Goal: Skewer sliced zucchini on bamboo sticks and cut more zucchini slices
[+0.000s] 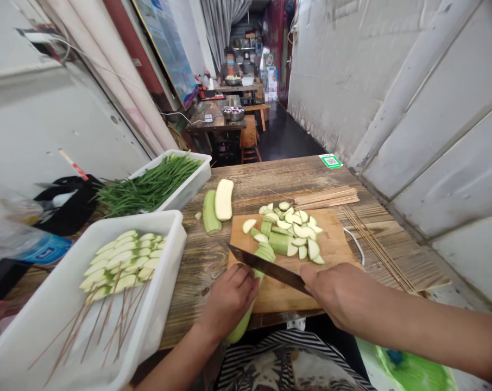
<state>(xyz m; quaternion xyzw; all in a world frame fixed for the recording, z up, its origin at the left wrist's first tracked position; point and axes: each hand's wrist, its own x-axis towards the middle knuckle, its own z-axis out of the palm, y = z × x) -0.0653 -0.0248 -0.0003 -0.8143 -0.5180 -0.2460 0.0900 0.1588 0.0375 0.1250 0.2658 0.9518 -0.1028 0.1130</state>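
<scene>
My left hand is closed over a pale green zucchini that lies partly on the wooden cutting board. In my right hand is a kitchen knife, its blade slanting across the zucchini just beyond my left fingers. The knife's handle is hidden inside my right hand. Cut zucchini slices lie scattered and stacked on the board's far part. Beyond its left edge, two more zucchini halves rest on the wooden table, one with its pale cut face up.
A white tray at left holds skewered zucchini slices. Behind it, another tray holds green chives. Wooden skewers lie behind the board, with more skewers to its right. Far off, a person sits at a table.
</scene>
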